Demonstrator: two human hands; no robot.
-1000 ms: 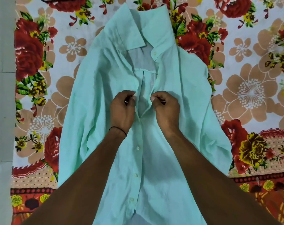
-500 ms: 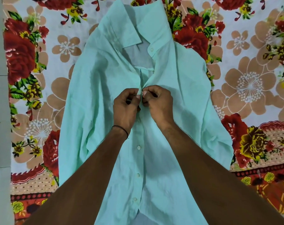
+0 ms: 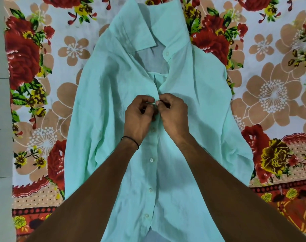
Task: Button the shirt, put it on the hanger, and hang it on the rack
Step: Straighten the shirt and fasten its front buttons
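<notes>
A mint-green shirt (image 3: 197,95) lies face up on a floral bedsheet (image 3: 271,95), collar at the top. Its lower front is closed with several white buttons; the neck above my hands gapes open. My left hand (image 3: 138,117) pinches the left placket edge at chest height. My right hand (image 3: 173,116) pinches the right placket edge, fingertips touching those of the left. The button between them is hidden by my fingers. A dark band sits on my left wrist. No hanger or rack shows.
The bedsheet with red roses and tan flowers covers the bed around the shirt. A pale grey floor or wall strip (image 3: 0,119) runs down the left edge. A collar button (image 3: 166,53) shows near the top.
My hands, apart one second ago with the placket held open, have come together and pulled the two front edges shut at chest height.
</notes>
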